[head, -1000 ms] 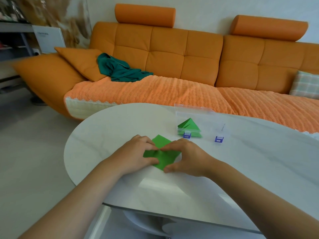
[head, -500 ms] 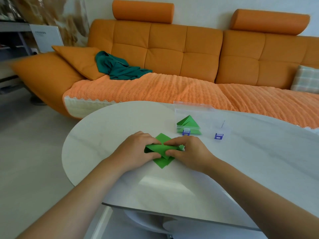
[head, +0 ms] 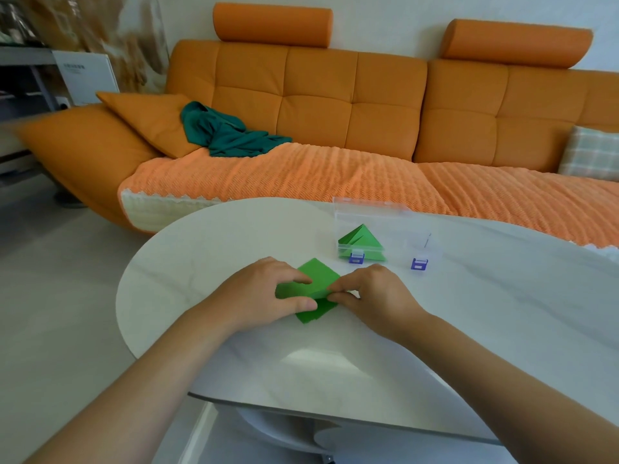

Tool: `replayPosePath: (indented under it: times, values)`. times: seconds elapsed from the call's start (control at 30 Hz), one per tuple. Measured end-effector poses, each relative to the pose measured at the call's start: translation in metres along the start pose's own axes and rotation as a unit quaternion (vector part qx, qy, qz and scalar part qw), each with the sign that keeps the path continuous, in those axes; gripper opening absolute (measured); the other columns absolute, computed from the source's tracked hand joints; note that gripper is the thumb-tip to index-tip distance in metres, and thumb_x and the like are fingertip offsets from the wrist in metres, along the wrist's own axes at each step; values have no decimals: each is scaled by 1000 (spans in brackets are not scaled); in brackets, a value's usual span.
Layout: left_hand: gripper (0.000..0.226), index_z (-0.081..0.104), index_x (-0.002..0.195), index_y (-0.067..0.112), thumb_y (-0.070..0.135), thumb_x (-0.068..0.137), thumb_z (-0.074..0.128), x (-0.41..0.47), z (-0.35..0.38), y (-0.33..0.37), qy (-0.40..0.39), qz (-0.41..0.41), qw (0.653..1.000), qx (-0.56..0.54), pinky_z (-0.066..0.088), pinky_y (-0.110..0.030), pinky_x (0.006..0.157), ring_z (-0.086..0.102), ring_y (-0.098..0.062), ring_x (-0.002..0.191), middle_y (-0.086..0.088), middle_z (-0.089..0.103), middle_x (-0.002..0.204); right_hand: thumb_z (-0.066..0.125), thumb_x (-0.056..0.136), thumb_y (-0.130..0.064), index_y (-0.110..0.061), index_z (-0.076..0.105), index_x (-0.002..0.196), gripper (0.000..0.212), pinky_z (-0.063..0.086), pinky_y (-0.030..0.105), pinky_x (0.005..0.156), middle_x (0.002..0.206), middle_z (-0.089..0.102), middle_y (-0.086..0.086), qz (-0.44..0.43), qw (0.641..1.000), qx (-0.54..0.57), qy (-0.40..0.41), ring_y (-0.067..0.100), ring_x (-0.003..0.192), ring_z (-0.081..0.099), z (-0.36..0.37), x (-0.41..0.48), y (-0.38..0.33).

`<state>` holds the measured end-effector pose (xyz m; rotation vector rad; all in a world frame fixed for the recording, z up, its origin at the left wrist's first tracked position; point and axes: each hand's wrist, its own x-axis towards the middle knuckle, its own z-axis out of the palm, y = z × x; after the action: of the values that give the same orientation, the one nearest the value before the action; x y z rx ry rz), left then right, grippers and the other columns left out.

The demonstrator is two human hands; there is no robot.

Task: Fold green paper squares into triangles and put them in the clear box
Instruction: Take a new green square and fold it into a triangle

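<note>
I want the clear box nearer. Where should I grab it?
Probably the near front wall of the clear box, between its blue latches, coming from your side: the lid stands open behind, and the triangles sit at its left end.

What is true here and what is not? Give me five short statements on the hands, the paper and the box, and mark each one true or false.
1. The left hand and the right hand both hold the green paper on the table. True.
2. The clear box stands beyond the hands, toward the sofa. True.
3. The box is empty. False: folded green triangles lie in its left end.
4. The box's clasps are red. False: the clasps are blue.
5. A dark green cloth lies on the table. False: the cloth lies on the sofa.
</note>
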<state>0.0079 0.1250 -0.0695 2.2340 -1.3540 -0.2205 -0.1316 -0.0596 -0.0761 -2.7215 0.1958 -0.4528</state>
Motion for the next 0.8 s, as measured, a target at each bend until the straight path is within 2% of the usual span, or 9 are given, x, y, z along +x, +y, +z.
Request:
replayPosePath:
  times: [0.1, 0.2, 0.27, 0.37, 0.47, 0.53, 0.63, 0.7, 0.8]
  values:
    - [38, 72, 111, 38, 54, 76, 76, -2, 0, 1, 17, 28, 999, -27, 44, -29, 100, 52, 3, 110, 22, 64, 111, 77, 78, -40, -32, 80, 87, 12, 51, 31, 78, 78, 75, -11, -11, 1000, -10, 24, 10, 70, 65, 2, 2, -2]
    - [20, 76, 103, 37, 44, 84, 74, -4, 1, 2, -4, 15, 999, -45, 49, -31, 96, 59, 4, 102, 23, 68, 104, 81, 70, -50, -30, 79, 87, 26, 49, 30, 83, 81, 75, -10, 22, 1000, -5, -13, 9, 77, 65, 1, 3, -2]
    - [22, 76, 99, 39, 53, 83, 69, -5, 0, 5, -29, -4, 998, -50, 51, -31, 92, 61, 4, 98, 23, 69, 100, 82, 70, -48, -30, 79, 87, 25, 51, 29, 84, 88, 75, -13, 24, 999, 32, -34, 5, 83, 66, -2, 2, -1]
    - [43, 74, 95, 39, 72, 72, 61, -5, 2, 12, -40, -7, 997, -60, 51, -29, 82, 61, 1, 89, 20, 68, 91, 80, 79, -35, -29, 80, 88, 12, 51, 29, 82, 92, 73, -17, 9, 996, 87, -33, 3, 87, 64, -7, -2, 5]
    - [26, 76, 99, 32, 50, 80, 74, 1, 11, 24, 19, 18, 999, -47, 50, -29, 80, 60, 1, 88, 21, 66, 89, 78, 81, -33, -27, 80, 88, 10, 49, 27, 80, 89, 72, -17, -6, 996, 87, 12, 4, 86, 62, -17, -11, 13]
    - [14, 78, 96, 31, 38, 84, 74, 8, 19, 34, 76, 65, 994, -34, 48, -30, 76, 57, -3, 87, 20, 66, 87, 74, 82, -44, -30, 79, 88, 16, 49, 23, 79, 89, 72, -18, -18, 997, 69, 17, 4, 86, 62, -27, -19, 19]
    - [12, 78, 96, 37, 39, 85, 72, 18, 30, 45, 126, 111, 985, 26, 47, -29, 73, 49, -4, 89, 23, 66, 90, 50, 83, -68, -31, 77, 92, 46, 46, 19, 84, 96, 72, -16, 84, 987, 138, -22, 0, 95, 62, -45, -32, 31]
    - [12, 78, 95, 37, 35, 84, 75, 26, 38, 50, 133, 126, 983, 8, 50, -31, 73, 50, -3, 88, 23, 66, 89, 43, 91, -64, -32, 76, 99, 46, 45, 19, 84, 102, 71, -16, 155, 976, 153, -28, -1, 96, 61, -52, -39, 45]
    - [15, 80, 95, 29, 22, 81, 79, 35, 53, 61, 135, 168, 976, -39, 52, -30, 79, 57, -1, 88, 20, 70, 89, 45, 98, -51, -25, 74, 96, 38, 52, 30, 78, 95, 72, -8, 229, 967, 113, -20, 8, 78, 62, -58, -45, 66]
